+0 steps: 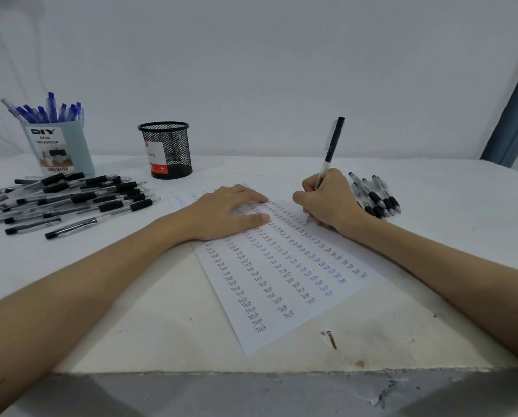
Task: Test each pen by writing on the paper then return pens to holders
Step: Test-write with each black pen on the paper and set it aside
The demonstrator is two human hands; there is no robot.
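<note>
A white paper [284, 284] covered in columns of the word "Test" lies slanted on the table. My left hand [227, 212] rests flat on its upper part, fingers spread. My right hand [331, 201] grips a black pen [331, 149] upright, its tip on the paper near the top right. A pile of several black pens [71, 197] lies at the left. A smaller group of black pens [375, 197] lies just right of my right hand. A black mesh holder [166, 150] stands at the back. A pale blue holder [59, 147] at the far left contains blue pens [48, 111].
The white table [149, 320] has a chipped front edge and a rusty mark [331, 340] near the paper's lower corner. A white wall rises behind the holders. A blue post [513, 118] stands at the far right.
</note>
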